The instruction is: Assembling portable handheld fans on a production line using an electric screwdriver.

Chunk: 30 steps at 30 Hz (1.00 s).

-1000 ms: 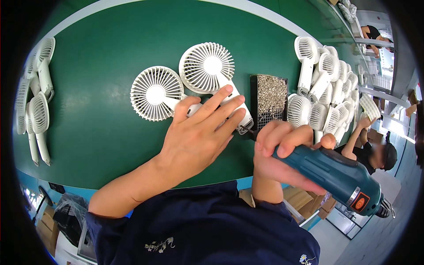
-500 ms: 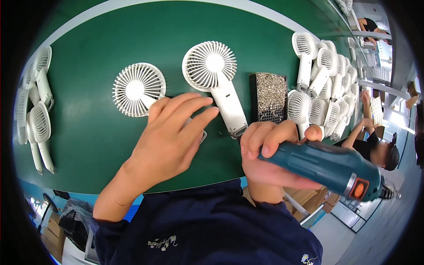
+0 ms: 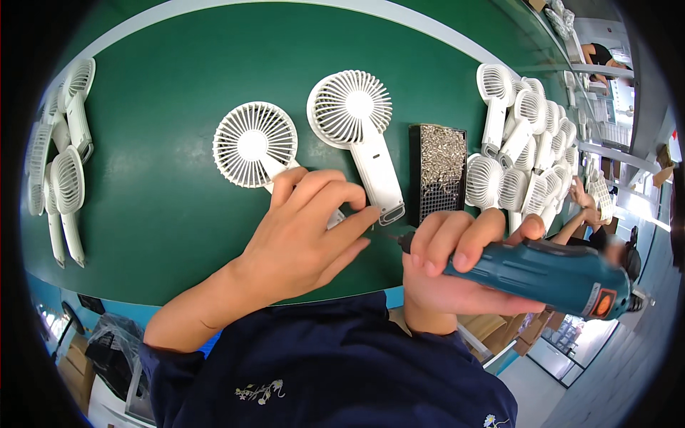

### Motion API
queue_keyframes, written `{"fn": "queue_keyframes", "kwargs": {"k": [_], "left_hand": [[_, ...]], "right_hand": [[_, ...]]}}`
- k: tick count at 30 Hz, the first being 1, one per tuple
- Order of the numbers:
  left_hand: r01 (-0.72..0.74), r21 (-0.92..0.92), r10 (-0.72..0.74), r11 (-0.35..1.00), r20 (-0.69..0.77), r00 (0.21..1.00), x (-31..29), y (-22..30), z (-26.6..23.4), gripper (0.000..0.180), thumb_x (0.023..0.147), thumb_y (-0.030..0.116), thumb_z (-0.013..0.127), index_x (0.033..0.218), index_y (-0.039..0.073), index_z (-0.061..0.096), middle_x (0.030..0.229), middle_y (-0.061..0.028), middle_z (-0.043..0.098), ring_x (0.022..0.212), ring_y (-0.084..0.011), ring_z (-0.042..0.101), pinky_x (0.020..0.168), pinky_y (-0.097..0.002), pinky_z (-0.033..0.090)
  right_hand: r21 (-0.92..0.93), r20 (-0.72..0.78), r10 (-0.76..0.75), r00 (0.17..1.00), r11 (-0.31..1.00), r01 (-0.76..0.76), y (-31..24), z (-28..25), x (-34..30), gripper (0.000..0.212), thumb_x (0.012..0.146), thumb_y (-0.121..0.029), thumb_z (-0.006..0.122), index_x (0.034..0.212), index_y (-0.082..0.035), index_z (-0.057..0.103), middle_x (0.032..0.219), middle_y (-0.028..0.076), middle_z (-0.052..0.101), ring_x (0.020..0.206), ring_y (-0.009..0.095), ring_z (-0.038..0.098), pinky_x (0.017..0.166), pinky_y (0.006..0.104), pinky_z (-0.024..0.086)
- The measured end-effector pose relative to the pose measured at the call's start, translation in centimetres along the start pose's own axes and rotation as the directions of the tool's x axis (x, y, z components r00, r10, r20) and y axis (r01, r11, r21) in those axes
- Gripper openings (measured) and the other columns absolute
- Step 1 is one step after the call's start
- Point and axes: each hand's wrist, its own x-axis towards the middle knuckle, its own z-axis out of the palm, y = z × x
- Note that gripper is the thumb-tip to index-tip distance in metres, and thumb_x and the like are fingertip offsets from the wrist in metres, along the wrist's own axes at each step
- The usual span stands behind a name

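A blue-green electric screwdriver (image 3: 535,274) lies in my right hand (image 3: 457,260), its fingers wrapped round the front of the body. The thin bit points left, toward the handle end of a white handheld fan (image 3: 360,107). My left hand (image 3: 307,232) curls over the handle of a second white handheld fan (image 3: 253,145) and hides most of it. Its index finger and thumb reach toward the first fan's handle end. A tiny thin thing shows by those fingertips, too small to name. Both fans lie flat with their round grilles up, handles slanting toward me.
A black box of small metal screws (image 3: 441,160) stands right of the fans on the green table (image 3: 157,235). Behind it is a heap of white fans (image 3: 528,143). More fans (image 3: 68,178) lie at the left edge. Other people work at the far right.
My left hand has moved right, and the second fan has slid right with it, closer to the first. The screwdriver's bit has drawn back a little from the first fan's handle end.
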Motion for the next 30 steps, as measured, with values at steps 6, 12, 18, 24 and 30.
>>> {"fn": "queue_keyframes", "kwargs": {"k": [6,12,18,24,30], "left_hand": [[-0.113,-0.04,0.107,0.993,-0.14,0.984,-0.2,-0.4,1.0,0.024,0.062,0.013,0.08,0.082,0.008,0.068,0.082,0.0004,0.051,0.083,-0.0185,0.051,0.079,-0.0394,0.033],[-0.118,-0.088,0.107,0.989,-0.115,0.988,-0.3,-0.4,0.9,0.022,0.061,0.014,0.081,0.078,0.008,0.067,0.079,0.0011,0.05,0.077,-0.0171,0.051,0.078,-0.0384,0.032],[-0.055,0.154,0.05,0.987,0.038,0.998,-0.4,0.4,-2.0,0.054,0.069,0.034,0.077,0.115,0.008,0.064,0.108,-0.0032,0.059,0.109,-0.0253,0.054,0.098,-0.0465,0.034],[-0.052,0.394,0.006,0.917,0.116,0.993,-1.2,-1.8,-2.3,0.057,0.068,0.028,0.077,0.119,0.007,0.06,0.119,-0.0046,0.058,0.12,-0.0225,0.052,0.107,-0.048,0.032],[-0.032,0.384,0.015,0.923,0.048,0.999,-1.3,-1.8,-1.9,0.053,0.064,0.024,0.078,0.112,0.006,0.064,0.11,-0.004,0.06,0.113,-0.0199,0.055,0.107,-0.046,0.033]], "right_hand": [[0.002,-0.074,-0.018,0.997,1.0,0.019,-0.1,1.1,0.6,0.069,0.09,-0.068,0.042,0.132,-0.013,0.037,0.076,0.005,0.049,0.047,0.016,0.045,0.041,0.0292,0.038],[0.173,0.094,0.073,0.993,0.981,-0.089,-0.2,-0.4,0.1,0.072,0.083,-0.076,0.045,0.13,-0.021,0.039,0.075,0.012,0.052,0.055,0.023,0.05,0.048,0.0363,0.042],[0.085,0.032,-0.05,0.998,0.995,0.047,0.6,1.2,-0.2,0.072,0.084,-0.073,0.047,0.128,-0.016,0.038,0.076,0.013,0.052,0.054,0.024,0.05,0.047,0.0355,0.04],[0.063,0.063,-0.104,0.993,0.993,0.1,1.4,1.1,0.2,0.071,0.087,-0.069,0.047,0.133,-0.017,0.035,0.078,0.013,0.052,0.057,0.024,0.05,0.05,0.037,0.041],[0.085,0.059,-0.053,0.997,0.995,0.048,2.2,0.4,0.6,0.074,0.086,-0.071,0.047,0.136,-0.018,0.033,0.083,0.015,0.052,0.061,0.028,0.05,0.055,0.0409,0.042]]}}
